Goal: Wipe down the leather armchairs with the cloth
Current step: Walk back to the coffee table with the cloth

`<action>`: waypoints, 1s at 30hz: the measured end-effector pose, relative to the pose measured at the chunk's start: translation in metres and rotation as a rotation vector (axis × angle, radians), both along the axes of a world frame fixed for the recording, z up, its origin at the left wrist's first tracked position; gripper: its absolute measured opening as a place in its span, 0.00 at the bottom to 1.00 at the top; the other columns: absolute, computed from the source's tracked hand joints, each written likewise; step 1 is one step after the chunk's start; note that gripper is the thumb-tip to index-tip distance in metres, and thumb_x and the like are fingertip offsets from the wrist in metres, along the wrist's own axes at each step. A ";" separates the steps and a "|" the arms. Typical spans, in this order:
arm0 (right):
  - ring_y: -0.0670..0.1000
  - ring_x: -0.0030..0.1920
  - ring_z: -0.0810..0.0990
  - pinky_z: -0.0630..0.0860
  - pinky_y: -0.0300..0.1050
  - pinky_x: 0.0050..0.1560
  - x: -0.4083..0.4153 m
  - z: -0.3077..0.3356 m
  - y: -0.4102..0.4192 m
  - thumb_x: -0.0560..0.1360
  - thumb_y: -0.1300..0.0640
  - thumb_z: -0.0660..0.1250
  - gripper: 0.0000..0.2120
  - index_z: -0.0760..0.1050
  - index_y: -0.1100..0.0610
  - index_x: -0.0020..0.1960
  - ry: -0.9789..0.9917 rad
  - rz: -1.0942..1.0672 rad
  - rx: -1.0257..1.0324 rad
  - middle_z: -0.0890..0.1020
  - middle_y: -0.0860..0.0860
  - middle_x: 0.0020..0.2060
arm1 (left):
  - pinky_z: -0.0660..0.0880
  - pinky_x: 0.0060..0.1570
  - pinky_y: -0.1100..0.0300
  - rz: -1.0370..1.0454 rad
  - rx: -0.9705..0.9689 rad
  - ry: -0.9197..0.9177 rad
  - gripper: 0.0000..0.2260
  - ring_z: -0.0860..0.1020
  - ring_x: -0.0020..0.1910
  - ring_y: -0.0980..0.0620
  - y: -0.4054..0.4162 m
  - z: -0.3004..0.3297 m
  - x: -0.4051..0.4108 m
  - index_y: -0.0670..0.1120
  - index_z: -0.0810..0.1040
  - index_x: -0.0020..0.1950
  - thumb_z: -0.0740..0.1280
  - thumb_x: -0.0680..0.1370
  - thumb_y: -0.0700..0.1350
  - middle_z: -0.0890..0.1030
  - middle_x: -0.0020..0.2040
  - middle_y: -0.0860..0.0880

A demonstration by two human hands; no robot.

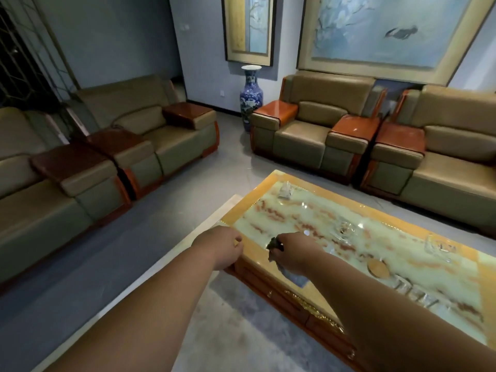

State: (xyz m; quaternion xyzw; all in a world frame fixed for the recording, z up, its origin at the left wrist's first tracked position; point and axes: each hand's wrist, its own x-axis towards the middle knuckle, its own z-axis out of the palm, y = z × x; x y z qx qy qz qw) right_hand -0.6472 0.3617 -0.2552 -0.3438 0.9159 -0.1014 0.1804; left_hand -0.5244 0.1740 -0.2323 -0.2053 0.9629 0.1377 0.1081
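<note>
Head view: cloth (276, 249) is gripped in right hand (294, 255) over bench (268, 181) edge; left hand (224, 247) loosely curled, empty. Armchairs (303, 130) at 12 o'clock, unwiped. Glassware (346, 229) could be knocked by trailing cloth.

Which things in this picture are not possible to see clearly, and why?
Head view only:
- Cloth: mostly hidden inside the right hand; its size is unclear.
- Left hand: fingers curl away from the camera, so an empty grip cannot be confirmed.
- Glass items on the table: transparent, blurred by reflections.
- Right armchair: cut off by the frame edge.
</note>
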 end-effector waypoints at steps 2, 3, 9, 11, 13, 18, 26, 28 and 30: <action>0.53 0.47 0.79 0.79 0.48 0.47 -0.020 -0.004 -0.027 0.81 0.44 0.63 0.09 0.77 0.47 0.52 -0.011 -0.044 0.015 0.80 0.48 0.46 | 0.76 0.54 0.56 -0.023 0.012 0.003 0.15 0.79 0.60 0.47 -0.034 -0.002 -0.024 0.58 0.80 0.66 0.59 0.83 0.57 0.81 0.65 0.52; 0.53 0.47 0.80 0.80 0.48 0.48 -0.030 -0.005 -0.041 0.81 0.44 0.63 0.09 0.77 0.48 0.53 -0.017 -0.065 0.025 0.81 0.49 0.48 | 0.76 0.55 0.55 -0.040 0.018 -0.004 0.16 0.79 0.60 0.47 -0.051 -0.004 -0.035 0.58 0.80 0.66 0.59 0.83 0.58 0.81 0.65 0.52; 0.53 0.46 0.79 0.79 0.48 0.45 -0.073 -0.024 -0.111 0.82 0.45 0.61 0.11 0.78 0.49 0.55 -0.019 -0.201 0.047 0.81 0.50 0.47 | 0.78 0.58 0.51 -0.139 0.012 -0.105 0.17 0.79 0.60 0.47 -0.127 -0.025 -0.101 0.58 0.79 0.68 0.59 0.83 0.58 0.81 0.65 0.53; 0.54 0.44 0.79 0.80 0.48 0.44 -0.086 -0.032 -0.126 0.81 0.44 0.60 0.12 0.78 0.49 0.55 -0.021 -0.224 0.057 0.81 0.50 0.46 | 0.78 0.60 0.50 -0.170 0.039 -0.136 0.17 0.79 0.61 0.47 -0.139 -0.035 -0.124 0.57 0.79 0.68 0.59 0.83 0.58 0.80 0.66 0.52; 0.54 0.44 0.79 0.78 0.47 0.43 -0.101 -0.041 -0.137 0.81 0.43 0.59 0.13 0.77 0.49 0.53 -0.050 -0.239 0.055 0.80 0.51 0.45 | 0.77 0.63 0.50 -0.175 0.093 -0.136 0.18 0.78 0.64 0.47 -0.146 -0.045 -0.145 0.57 0.78 0.71 0.60 0.83 0.58 0.80 0.68 0.52; 0.55 0.45 0.78 0.77 0.47 0.44 -0.147 -0.065 -0.150 0.82 0.42 0.60 0.12 0.75 0.49 0.53 -0.096 -0.268 0.085 0.78 0.50 0.44 | 0.76 0.63 0.52 -0.165 0.217 -0.160 0.19 0.78 0.65 0.47 -0.154 -0.072 -0.199 0.54 0.77 0.73 0.60 0.85 0.57 0.79 0.70 0.51; 0.55 0.45 0.78 0.75 0.47 0.42 -0.232 -0.123 -0.168 0.83 0.43 0.57 0.14 0.74 0.51 0.52 -0.133 -0.289 0.094 0.76 0.49 0.42 | 0.78 0.61 0.52 -0.212 0.141 -0.248 0.17 0.79 0.61 0.48 -0.172 -0.113 -0.292 0.55 0.79 0.70 0.59 0.84 0.56 0.81 0.66 0.52; 0.55 0.45 0.76 0.73 0.47 0.41 -0.249 -0.134 -0.170 0.83 0.43 0.57 0.15 0.76 0.52 0.54 -0.157 -0.285 0.096 0.76 0.49 0.43 | 0.77 0.62 0.54 -0.254 0.078 -0.302 0.18 0.78 0.65 0.47 -0.178 -0.122 -0.307 0.56 0.78 0.71 0.59 0.84 0.56 0.80 0.68 0.52; 0.55 0.45 0.76 0.71 0.47 0.41 -0.268 -0.141 -0.173 0.83 0.43 0.56 0.16 0.77 0.52 0.55 -0.179 -0.277 0.095 0.76 0.50 0.44 | 0.75 0.62 0.55 -0.263 0.041 -0.328 0.18 0.76 0.68 0.47 -0.187 -0.129 -0.323 0.55 0.77 0.73 0.59 0.85 0.56 0.78 0.71 0.52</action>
